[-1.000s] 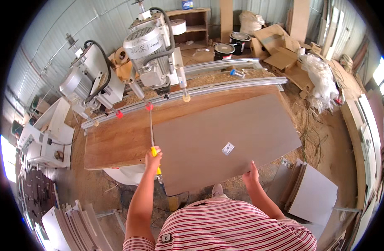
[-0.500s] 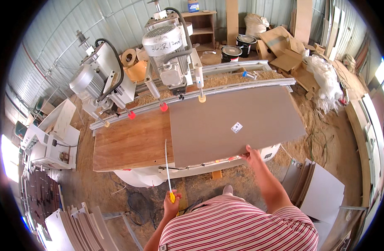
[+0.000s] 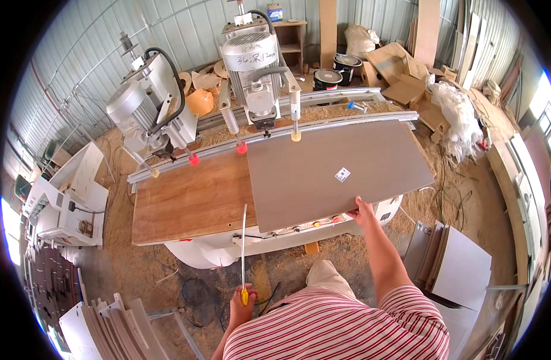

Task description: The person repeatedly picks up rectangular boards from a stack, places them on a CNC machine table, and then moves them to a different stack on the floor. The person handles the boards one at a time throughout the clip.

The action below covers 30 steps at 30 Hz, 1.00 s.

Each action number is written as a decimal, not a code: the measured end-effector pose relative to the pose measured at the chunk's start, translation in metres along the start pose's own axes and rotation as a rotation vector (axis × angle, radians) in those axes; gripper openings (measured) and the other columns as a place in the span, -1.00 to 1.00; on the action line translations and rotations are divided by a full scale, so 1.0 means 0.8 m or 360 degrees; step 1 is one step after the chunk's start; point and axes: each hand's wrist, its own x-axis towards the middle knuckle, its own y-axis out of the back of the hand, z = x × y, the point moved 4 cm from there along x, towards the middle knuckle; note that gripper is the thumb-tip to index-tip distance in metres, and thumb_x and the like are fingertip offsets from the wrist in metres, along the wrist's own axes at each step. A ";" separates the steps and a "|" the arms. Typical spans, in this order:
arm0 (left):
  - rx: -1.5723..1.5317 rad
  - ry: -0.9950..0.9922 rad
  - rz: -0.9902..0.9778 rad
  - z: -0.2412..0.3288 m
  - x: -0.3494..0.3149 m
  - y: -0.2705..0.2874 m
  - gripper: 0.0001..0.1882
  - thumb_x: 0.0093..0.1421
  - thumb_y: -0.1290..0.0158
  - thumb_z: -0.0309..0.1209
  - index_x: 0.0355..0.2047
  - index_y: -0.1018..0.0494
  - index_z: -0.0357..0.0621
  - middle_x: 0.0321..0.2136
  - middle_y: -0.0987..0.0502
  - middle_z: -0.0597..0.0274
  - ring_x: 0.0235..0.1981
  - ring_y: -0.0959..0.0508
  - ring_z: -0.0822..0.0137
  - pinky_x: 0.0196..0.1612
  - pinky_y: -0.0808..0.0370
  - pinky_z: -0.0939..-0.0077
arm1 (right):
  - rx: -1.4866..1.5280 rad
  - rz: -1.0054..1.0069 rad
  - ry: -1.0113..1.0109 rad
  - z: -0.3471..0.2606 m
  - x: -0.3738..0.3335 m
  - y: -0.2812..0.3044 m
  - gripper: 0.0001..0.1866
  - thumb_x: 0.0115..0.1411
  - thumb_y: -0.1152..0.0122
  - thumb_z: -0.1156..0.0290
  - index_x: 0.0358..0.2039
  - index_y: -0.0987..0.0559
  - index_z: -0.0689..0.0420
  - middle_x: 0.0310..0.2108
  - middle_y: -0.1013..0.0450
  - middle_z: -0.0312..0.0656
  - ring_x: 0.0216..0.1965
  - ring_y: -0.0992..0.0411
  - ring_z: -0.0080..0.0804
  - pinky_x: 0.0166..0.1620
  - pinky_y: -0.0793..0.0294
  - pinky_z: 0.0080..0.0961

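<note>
1. While a yellow-handled wand (image 3: 244, 264) is clutched by the left hand (image 3: 241, 309), the brown panel (image 3: 311, 171) is grasped by the nearer right hand (image 3: 365, 215).
2. It is centred at the latter's eleven o'clock, lengthwise roughly nine-to-three.

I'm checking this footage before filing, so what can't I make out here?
Head view:
Part of the yellow handle: hidden by the left hand.
Right part of the wood top: mostly covered by the board.
Print on the label: too small to read.
Left forearm: cut off by the lower edge.
</note>
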 end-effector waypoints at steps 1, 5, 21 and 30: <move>0.0100 -0.0015 -0.0016 0.005 -0.002 0.001 -0.71 0.24 -0.02 -0.51 -0.02 -0.37 -0.23 -0.33 -0.63 0.13 -0.27 -0.63 0.37 -0.15 -0.54 0.49 | -0.0017 0.0010 0.0017 0.002 0.000 -0.001 -0.61 0.40 0.03 0.18 0.10 -0.29 0.15 0.00 -0.41 -0.02 -0.04 -0.47 -0.07 -0.04 -0.58 0.04; 0.0241 0.0008 -0.0046 0.027 -0.006 -0.004 -0.69 0.26 -0.03 -0.42 -0.01 -0.39 -0.25 -0.38 -0.65 0.13 -0.37 -0.65 0.37 -0.24 -0.56 0.47 | -0.0039 0.0004 -0.0002 0.003 0.010 0.005 -0.62 0.40 0.04 0.18 0.10 -0.30 0.14 0.01 -0.40 -0.02 -0.02 -0.46 -0.08 -0.02 -0.56 0.04; 0.0078 0.0222 -0.0054 0.078 -0.021 -0.026 -0.68 0.27 -0.02 -0.45 0.01 -0.36 -0.29 -0.44 -0.63 0.14 -0.53 -0.59 0.45 -0.46 -0.53 0.58 | -0.0128 0.0000 -0.0045 0.000 -0.001 0.002 -0.61 0.38 0.00 0.11 0.10 -0.27 0.02 0.01 -0.38 -0.09 -0.05 -0.45 -0.17 0.00 -0.54 -0.06; 0.0226 0.0233 0.0014 0.087 -0.013 -0.070 -0.71 0.27 -0.05 -0.42 -0.03 -0.39 -0.24 -0.46 -0.64 0.18 -0.56 -0.57 0.45 -0.45 -0.51 0.56 | -0.0351 -0.0116 -0.0191 0.001 0.015 0.032 -0.57 0.29 -0.13 -0.02 -0.03 -0.37 0.03 -0.19 -0.45 -0.13 -0.15 -0.47 -0.23 -0.04 -0.54 -0.17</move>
